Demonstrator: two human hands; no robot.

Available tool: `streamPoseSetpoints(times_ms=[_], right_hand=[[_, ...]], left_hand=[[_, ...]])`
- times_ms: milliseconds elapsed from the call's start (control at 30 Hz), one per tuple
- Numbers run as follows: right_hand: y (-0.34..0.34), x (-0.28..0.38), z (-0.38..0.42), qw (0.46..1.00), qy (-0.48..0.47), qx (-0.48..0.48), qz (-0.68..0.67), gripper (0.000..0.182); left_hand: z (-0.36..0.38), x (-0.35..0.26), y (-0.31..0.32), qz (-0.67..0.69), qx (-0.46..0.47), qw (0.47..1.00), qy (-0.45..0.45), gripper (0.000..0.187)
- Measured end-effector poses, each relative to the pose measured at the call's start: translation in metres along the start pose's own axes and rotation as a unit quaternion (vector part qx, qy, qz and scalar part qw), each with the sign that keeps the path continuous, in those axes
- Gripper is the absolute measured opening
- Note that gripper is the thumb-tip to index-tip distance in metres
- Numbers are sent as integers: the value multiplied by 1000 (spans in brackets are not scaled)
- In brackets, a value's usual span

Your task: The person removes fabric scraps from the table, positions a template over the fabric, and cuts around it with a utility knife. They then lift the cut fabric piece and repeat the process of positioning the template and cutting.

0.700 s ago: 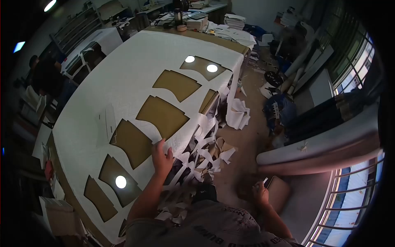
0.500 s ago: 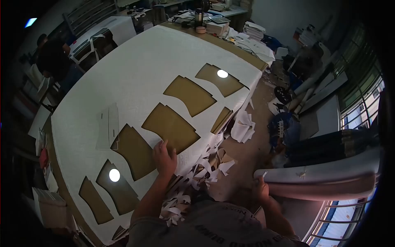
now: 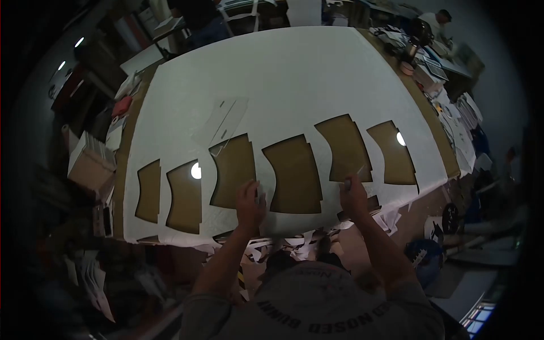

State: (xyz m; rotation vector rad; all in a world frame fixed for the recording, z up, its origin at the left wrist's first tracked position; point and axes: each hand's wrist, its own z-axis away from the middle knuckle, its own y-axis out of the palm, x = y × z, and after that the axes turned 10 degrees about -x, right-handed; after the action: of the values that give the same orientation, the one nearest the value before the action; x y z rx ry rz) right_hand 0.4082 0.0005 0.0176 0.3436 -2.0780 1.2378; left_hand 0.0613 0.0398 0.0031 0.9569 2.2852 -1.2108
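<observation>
A broad white sheet (image 3: 283, 79) with curved brown shapes (image 3: 294, 175) spans the frame's centre; the left hand (image 3: 250, 207), lower centre, is loosely curled, any hold unclear; the right hand (image 3: 354, 199), right of centre, is closed around a slim grey pointed tool (image 3: 360, 170)

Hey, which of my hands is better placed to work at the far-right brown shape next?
Probably the right hand: it is nearer to that far-right brown shape and grips what looks like a slim tool. The left hand is farther off, by the row's third brown shape from the left.
</observation>
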Motion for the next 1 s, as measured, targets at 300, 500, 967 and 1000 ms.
streamPoseSetpoints(times_ms=[300,500,967,1000], right_hand=[[56,23,-49,996,-9,-1,-83,52],[66,32,-39,997,44,67,-21,51],[79,45,-50,996,-37,-80,-13,34],[75,48,-48,996,-39,-80,-15,34]], left_hand=[[-20,93,-97,-330,11,897,-293,68],[-42,128,-106,-204,80,908,-356,64],[-27,139,-92,-132,-18,951,-277,50],[-27,136,-97,-133,-20,952,-276,50]])
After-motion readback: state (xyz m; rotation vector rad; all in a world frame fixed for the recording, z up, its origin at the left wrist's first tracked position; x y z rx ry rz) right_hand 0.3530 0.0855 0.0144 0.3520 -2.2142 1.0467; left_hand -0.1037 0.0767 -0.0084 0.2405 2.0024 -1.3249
